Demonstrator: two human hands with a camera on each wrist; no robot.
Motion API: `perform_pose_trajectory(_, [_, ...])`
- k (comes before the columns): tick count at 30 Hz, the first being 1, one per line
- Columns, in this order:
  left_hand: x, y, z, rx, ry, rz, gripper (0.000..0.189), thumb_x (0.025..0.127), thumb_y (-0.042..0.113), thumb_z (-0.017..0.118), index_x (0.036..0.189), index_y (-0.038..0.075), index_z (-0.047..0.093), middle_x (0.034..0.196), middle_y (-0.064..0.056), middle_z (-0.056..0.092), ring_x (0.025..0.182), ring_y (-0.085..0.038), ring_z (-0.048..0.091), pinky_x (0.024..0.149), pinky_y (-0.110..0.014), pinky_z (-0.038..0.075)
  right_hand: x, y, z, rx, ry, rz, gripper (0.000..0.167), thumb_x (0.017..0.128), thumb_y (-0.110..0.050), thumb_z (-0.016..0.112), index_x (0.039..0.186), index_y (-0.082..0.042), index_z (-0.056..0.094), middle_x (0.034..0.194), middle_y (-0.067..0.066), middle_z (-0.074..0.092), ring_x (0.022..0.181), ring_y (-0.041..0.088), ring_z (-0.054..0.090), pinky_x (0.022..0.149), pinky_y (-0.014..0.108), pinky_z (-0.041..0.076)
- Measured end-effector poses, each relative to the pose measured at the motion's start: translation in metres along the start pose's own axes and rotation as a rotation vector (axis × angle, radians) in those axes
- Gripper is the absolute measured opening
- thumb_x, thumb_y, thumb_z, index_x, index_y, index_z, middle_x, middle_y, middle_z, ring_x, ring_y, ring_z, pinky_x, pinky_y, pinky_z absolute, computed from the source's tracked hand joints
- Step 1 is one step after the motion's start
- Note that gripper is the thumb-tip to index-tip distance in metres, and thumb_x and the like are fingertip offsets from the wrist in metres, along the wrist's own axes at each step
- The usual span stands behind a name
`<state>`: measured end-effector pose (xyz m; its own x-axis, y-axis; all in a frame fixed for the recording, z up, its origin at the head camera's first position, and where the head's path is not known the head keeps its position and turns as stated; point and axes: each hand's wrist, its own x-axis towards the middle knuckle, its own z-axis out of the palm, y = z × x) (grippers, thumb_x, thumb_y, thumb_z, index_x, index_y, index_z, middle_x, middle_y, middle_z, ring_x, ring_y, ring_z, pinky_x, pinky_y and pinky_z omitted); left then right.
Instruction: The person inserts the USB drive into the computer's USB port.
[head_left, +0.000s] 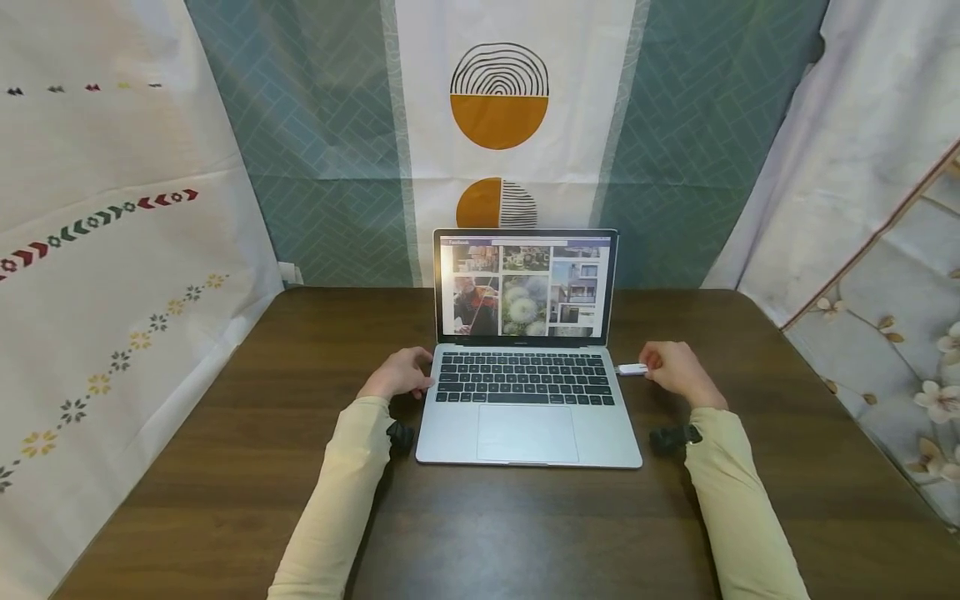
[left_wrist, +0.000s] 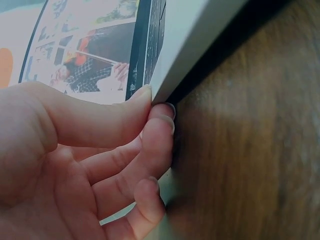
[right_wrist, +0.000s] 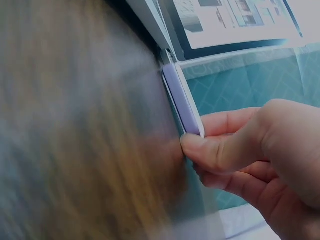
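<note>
The USB stick (head_left: 632, 369) is pinched by the right grip (head_left: 677, 367), the laptop (head_left: 450, 435) by the left grip (head_left: 397, 373); the USB stick could be bent by sideways levering.

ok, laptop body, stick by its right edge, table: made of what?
Laptop body: likely aluminium, matte silver; even grey sheen.
Stick: probably plastic, smooth; pale casing without metallic shine.
Table: wood or wood-look laminate, satin; brown grain, soft glare.
</note>
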<state>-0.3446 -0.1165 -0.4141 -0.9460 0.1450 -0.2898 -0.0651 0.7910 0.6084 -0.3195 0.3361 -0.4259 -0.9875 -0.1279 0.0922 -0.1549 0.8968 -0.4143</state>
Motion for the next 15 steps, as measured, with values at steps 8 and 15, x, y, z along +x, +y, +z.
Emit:
perform_pose_trajectory(8, [0.0013, -0.0012, -0.0005, -0.006, -0.004, 0.002, 0.049, 0.089, 0.013, 0.068, 0.134, 0.005, 0.052, 0.088, -0.012, 0.065, 0.066, -0.019, 0.061, 0.076, -0.038, 0.047, -0.0005, 0.0055, -0.0015, 0.04, 0.022, -0.01, 0.008, 0.08, 0.0, 0.069, 0.088, 0.0, 0.067, 0.079, 0.014, 0.065, 0.069, 0.023, 0.056, 0.063, 0.029, 0.045])
perform_pose_trajectory(15, [0.0023, -0.0043, -0.0008, -0.006, -0.003, 0.0, 0.049, 0.089, 0.014, 0.068, 0.134, 0.006, 0.052, 0.085, -0.011, 0.065, 0.066, -0.019, 0.061, 0.078, -0.039, 0.048, -0.0008, 0.0034, -0.0003, 0.047, 0.01, 0.01, 0.009, 0.081, 0.001, 0.068, 0.089, 0.001, 0.067, 0.08, 0.016, 0.065, 0.071, 0.023, 0.055, 0.064, 0.029, 0.044])
